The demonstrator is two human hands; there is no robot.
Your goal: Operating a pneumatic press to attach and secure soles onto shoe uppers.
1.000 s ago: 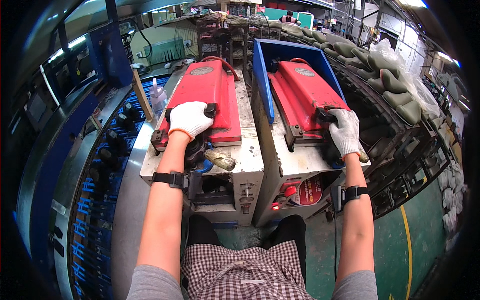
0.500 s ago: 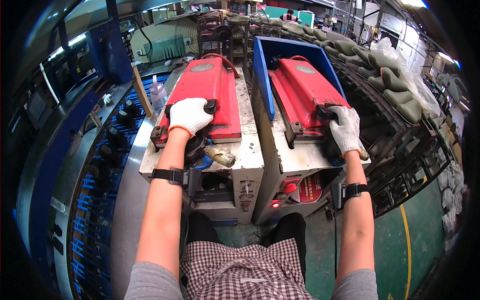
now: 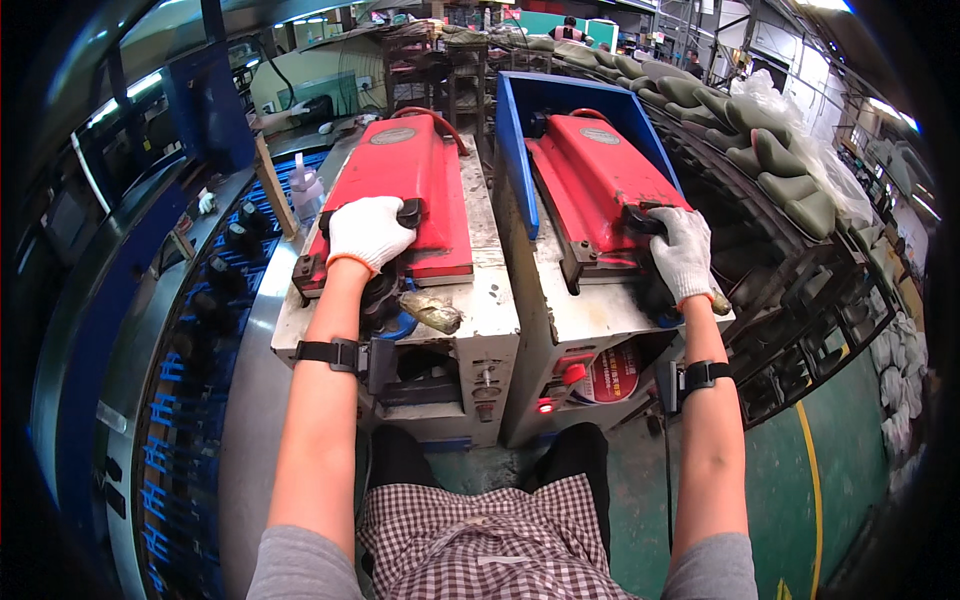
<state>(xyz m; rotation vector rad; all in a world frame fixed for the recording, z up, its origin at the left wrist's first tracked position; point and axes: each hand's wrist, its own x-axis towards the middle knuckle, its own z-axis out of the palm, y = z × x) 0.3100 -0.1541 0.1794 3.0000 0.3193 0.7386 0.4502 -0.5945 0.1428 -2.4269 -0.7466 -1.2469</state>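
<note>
Two machines with red metal lids stand side by side before me. My left hand [image 3: 370,236], in a white knit glove, is wrapped round the black handle [image 3: 410,212] at the front of the left red lid [image 3: 392,165]. My right hand [image 3: 684,252], gloved likewise, grips the black handle [image 3: 640,220] of the right red lid [image 3: 598,160]. Both lids lie down on their machines. A worn, greenish-brown wrapped piece [image 3: 433,311] sticks out below the left lid; a similar end [image 3: 720,303] shows beside my right wrist. Inside the machines I cannot see.
A blue guard [image 3: 515,150] surrounds the right lid's back and sides. Low on that machine are a red switch [image 3: 573,373] and a lit red lamp [image 3: 545,405]. Left runs a line with blue racks [image 3: 160,450] and a plastic bottle [image 3: 305,190]. Right stands a rack heaped with olive-green shoe-like pieces [image 3: 780,155].
The view has shifted slightly, so the machines appear a little further left. Both hands stay on their handles, and the lids stay down.
</note>
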